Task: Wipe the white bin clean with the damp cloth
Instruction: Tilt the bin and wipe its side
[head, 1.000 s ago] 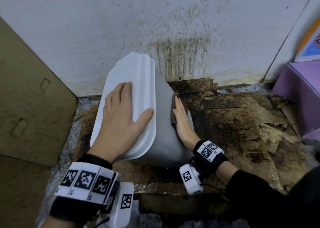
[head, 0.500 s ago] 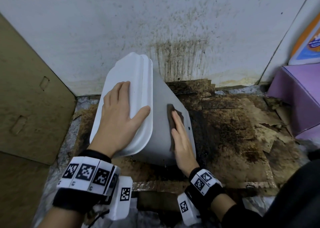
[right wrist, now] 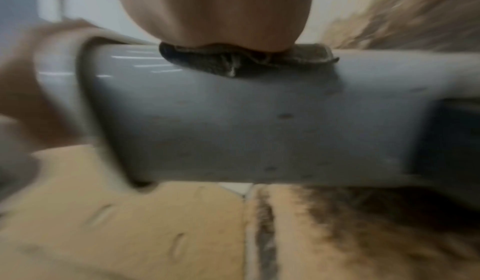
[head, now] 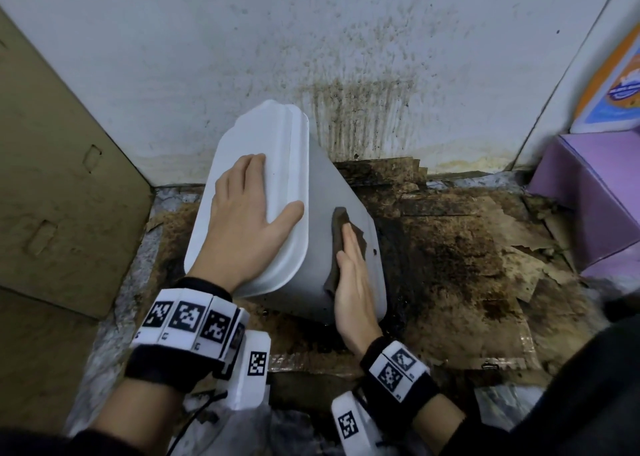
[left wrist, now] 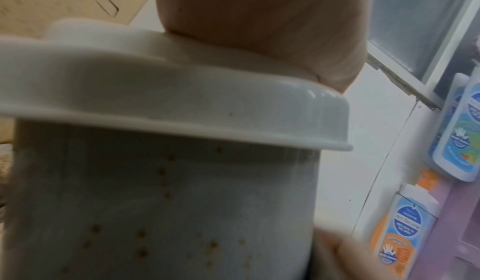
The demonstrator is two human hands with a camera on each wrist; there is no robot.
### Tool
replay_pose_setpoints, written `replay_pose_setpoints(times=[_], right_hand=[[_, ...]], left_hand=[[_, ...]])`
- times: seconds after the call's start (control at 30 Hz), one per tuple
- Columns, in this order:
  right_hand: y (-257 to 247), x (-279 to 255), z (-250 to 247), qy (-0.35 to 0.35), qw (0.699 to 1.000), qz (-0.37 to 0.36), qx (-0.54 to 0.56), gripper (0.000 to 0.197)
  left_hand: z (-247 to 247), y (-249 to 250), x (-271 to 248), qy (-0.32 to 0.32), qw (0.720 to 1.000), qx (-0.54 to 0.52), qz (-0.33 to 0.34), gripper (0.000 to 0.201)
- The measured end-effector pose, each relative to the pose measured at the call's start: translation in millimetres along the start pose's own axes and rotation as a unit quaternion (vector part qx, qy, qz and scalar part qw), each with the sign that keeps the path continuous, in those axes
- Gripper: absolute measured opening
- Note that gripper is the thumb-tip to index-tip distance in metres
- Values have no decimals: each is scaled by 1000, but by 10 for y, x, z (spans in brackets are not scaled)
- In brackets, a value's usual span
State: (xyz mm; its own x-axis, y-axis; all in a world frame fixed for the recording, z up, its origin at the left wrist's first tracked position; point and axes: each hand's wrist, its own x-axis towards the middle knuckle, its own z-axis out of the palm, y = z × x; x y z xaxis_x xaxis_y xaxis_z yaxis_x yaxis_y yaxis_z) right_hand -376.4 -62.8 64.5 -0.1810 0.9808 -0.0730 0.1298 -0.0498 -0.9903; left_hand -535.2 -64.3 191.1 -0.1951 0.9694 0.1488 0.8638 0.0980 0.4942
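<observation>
The white bin (head: 311, 192) stands tilted on the stained floor against the wall, its lid (head: 284, 150) turned up and left. My left hand (head: 246, 220) lies flat on the lid, fingers straight, thumb over its right edge. My right hand (head: 353, 275) presses a dark brown damp cloth (head: 341, 223) flat against the bin's grey side. In the left wrist view the bin's wall (left wrist: 155, 212) carries several small brown specks under the lid rim (left wrist: 182, 115). The right wrist view shows the cloth (right wrist: 233, 62) squeezed between my palm and the bin (right wrist: 246, 124).
Soaked, dark-stained cardboard (head: 467, 268) covers the floor to the right of the bin. A brown cardboard sheet (head: 59, 164) leans at the left. The stained white wall (head: 346, 57) is close behind. A purple box (head: 595, 185) and soap bottles (left wrist: 405, 222) stand at the right.
My right hand has slid the cloth from the bin's far right edge toward me and onto the upper side face. The left hand has stayed on the lid.
</observation>
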Motion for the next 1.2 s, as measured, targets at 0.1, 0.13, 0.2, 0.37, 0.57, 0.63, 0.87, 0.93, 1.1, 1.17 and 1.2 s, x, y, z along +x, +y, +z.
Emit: replay_pose_setpoints(times=[0.1,0.13,0.2,0.37,0.57,0.63,0.87,0.93,1.1,1.17,1.2], right_hand=[[-300,-190,188,-18,996,-86,21,56],[-334,-228,207,-22,994,-106,12,55],[-316,-242,180,-30,988,-146,-28,54],[201,-109,-21,-14,987,-148,-66,55],[957,-24,-305,40,996,55,-58,46],[937,38,-285,49,991,114,-49,50],[318,-68,-47,69,995,68,-2,54],[24,-115,64,47,999,7,15,58],[-384,-220,210,-17,992,-125,5,51],[-308,-202,159,-14,984,-173,-40,53],[-230,-183,114,-16,979,-192,-62,54]], left_hand=[[23,-6,4,4,1000,6,2,100],[19,-16,1,5,1000,5,1,100],[0,-50,-8,5,1000,-3,-6,101],[-27,-71,-29,3,1000,-14,-6,100],[-19,-20,-18,-3,1000,-10,4,100],[-22,-4,-1,-5,1000,-5,2,100],[7,54,6,-6,1000,8,2,101],[11,61,18,-4,1000,9,0,102],[10,26,10,-2,1000,6,-3,103],[12,11,4,1,1000,1,-3,102],[12,8,0,3,1000,1,-2,102]])
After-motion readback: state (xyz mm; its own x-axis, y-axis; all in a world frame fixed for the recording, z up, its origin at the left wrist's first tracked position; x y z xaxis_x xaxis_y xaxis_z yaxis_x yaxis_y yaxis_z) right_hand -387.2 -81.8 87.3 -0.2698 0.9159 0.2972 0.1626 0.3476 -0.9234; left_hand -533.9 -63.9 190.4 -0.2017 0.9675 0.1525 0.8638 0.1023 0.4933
